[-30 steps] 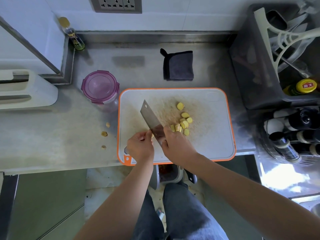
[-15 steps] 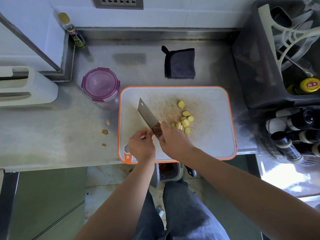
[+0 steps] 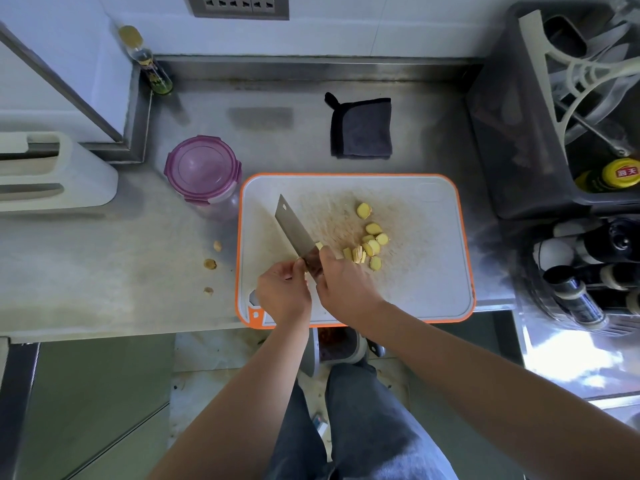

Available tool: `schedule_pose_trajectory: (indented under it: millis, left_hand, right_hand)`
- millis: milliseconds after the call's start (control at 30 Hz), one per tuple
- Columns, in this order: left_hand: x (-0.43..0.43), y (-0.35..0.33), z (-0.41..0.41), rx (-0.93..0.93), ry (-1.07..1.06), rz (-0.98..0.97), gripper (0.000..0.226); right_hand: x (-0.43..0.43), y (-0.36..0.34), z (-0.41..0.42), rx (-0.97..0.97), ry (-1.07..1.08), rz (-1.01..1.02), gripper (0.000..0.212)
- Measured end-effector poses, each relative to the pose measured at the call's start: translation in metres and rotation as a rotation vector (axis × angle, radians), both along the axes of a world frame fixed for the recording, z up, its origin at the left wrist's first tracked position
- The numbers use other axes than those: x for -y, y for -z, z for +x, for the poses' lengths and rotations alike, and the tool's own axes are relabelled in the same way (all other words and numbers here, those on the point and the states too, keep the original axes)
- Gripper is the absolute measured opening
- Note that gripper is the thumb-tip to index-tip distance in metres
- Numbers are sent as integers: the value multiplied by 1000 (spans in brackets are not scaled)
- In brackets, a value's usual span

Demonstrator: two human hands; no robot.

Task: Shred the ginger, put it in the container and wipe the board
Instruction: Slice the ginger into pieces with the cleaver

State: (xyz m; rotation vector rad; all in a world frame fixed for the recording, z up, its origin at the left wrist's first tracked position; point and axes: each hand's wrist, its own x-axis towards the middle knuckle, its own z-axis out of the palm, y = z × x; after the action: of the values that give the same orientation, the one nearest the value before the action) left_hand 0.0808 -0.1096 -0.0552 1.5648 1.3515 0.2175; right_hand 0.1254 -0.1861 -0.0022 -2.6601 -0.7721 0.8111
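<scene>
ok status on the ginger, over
Right hand grips cleaver, left hand curled at blade heel, its hold hidden. Ginger slices on board, mostly unshredded. Container lid on; three ginger bits stray on counter.

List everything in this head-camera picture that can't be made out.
1. Handle of the knife: head view, covered by the right hand.
2. What, if anything, the left hand pinches beside the blade: head view, its own fingers hide it.
3. Contents of the container: head view, tinted lid on top.
4. Label of the bottle: head view, too small.
5. The bin: head view, cut off by the right edge.
</scene>
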Motion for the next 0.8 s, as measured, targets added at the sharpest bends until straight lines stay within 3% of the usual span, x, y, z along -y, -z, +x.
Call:
schedule_pose_trajectory:
  millis: [133, 333, 800]
  left_hand:
    - [0, -3, 0, -21, 7, 12, 13]
    - [-1, -2, -1, -14, 30, 29, 14]
    - [-3, -4, -1, -32, 76, 33, 16]
  right_hand:
    - [-5, 7, 2, 10, 13, 12, 23]
    - [-2, 14, 1, 19, 17, 39, 38]
    - [-2, 19, -7, 116, -34, -33, 50]
